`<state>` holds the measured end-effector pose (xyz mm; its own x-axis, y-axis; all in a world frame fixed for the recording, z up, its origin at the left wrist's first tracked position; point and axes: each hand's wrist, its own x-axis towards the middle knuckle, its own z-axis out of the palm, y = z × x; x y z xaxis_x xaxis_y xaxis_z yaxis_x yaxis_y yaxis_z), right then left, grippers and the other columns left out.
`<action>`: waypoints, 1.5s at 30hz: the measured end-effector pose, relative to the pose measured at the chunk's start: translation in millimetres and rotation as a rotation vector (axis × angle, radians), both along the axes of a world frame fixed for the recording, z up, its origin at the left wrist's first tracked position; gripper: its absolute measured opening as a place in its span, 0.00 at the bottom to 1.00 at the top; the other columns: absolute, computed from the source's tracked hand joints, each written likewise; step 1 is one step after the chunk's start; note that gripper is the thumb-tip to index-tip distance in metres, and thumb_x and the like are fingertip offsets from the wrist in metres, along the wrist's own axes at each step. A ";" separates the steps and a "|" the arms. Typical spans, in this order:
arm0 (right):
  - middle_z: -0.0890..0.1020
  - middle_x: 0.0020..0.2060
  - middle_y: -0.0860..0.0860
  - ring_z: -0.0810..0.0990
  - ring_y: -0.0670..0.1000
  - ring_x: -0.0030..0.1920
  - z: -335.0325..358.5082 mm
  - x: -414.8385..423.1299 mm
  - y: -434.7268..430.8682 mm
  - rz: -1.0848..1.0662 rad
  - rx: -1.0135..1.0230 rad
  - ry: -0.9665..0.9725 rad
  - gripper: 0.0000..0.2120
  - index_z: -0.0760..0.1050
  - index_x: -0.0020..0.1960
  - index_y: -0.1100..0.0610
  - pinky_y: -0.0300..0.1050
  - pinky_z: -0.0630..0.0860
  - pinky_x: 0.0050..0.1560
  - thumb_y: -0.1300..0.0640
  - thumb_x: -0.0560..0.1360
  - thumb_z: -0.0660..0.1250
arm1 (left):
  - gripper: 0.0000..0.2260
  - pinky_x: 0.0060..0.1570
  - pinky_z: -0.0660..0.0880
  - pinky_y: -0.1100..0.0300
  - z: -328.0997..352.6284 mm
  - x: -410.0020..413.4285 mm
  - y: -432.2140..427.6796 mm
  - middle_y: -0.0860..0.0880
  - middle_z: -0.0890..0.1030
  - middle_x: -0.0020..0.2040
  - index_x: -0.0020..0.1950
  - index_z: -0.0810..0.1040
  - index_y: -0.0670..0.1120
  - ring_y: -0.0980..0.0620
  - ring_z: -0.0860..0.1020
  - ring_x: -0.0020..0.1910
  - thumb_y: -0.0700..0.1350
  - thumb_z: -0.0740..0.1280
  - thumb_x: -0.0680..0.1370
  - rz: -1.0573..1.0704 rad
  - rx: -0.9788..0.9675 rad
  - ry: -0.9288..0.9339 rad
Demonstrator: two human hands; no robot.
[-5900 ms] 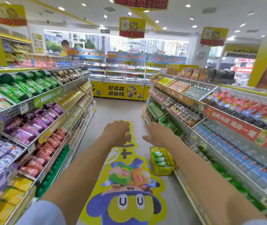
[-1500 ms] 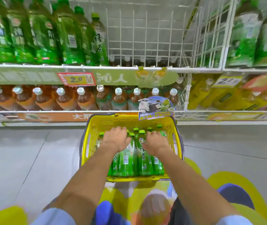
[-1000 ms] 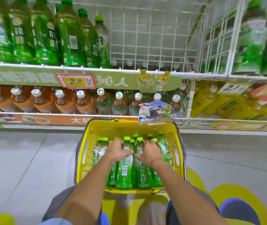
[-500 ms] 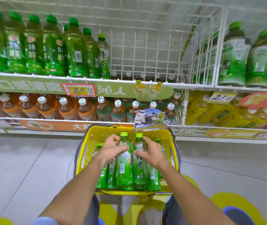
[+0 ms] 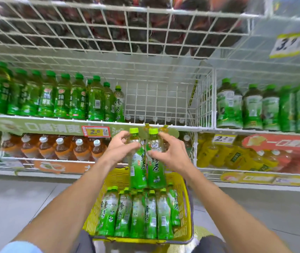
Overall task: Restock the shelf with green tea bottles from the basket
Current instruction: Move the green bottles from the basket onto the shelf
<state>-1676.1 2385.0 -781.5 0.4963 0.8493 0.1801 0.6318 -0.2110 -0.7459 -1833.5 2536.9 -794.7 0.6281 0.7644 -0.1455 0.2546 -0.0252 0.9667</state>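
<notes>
Transfer step: left grip (image 5: 117,150) clasps the left bottle (image 5: 138,168), right grip (image 5: 171,154) the right bottle (image 5: 156,168), both upright above the basket (image 5: 186,216). Next, probably: raise them into the shelf (image 5: 191,127) gap, far centre.

Two lime-capped green tea bottles (image 5: 139,168) are held upright, side by side, above the yellow plastic basket (image 5: 187,207). More bottles (image 5: 138,216) lie packed inside, caps toward the white wire shelf (image 5: 182,127).
</notes>
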 end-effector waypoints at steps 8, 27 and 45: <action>0.82 0.62 0.50 0.78 0.45 0.59 91.5 27.9 13.4 -0.014 0.217 -0.061 0.41 0.73 0.74 0.53 0.47 0.74 0.66 0.41 0.66 0.81 | 0.30 0.47 0.76 0.56 99.5 30.9 11.4 0.46 0.82 0.58 0.59 0.78 0.56 0.49 0.81 0.55 0.59 0.83 0.60 0.075 0.096 -0.226; 0.74 0.69 0.43 0.72 0.43 0.67 165.1 70.9 107.7 0.019 0.353 0.171 0.40 0.65 0.79 0.49 0.40 0.67 0.67 0.44 0.72 0.77 | 0.26 0.53 0.78 0.49 183.4 91.9 86.3 0.44 0.86 0.50 0.53 0.82 0.44 0.44 0.83 0.52 0.52 0.81 0.59 0.191 0.035 -0.569; 0.84 0.57 0.44 0.82 0.48 0.58 32.9 110.7 228.3 -0.093 0.185 0.360 0.30 0.78 0.64 0.49 0.54 0.77 0.65 0.40 0.66 0.80 | 0.11 0.41 0.80 0.56 88.3 122.4 193.3 0.44 0.87 0.47 0.54 0.86 0.39 0.51 0.82 0.32 0.41 0.76 0.74 0.151 0.066 -0.247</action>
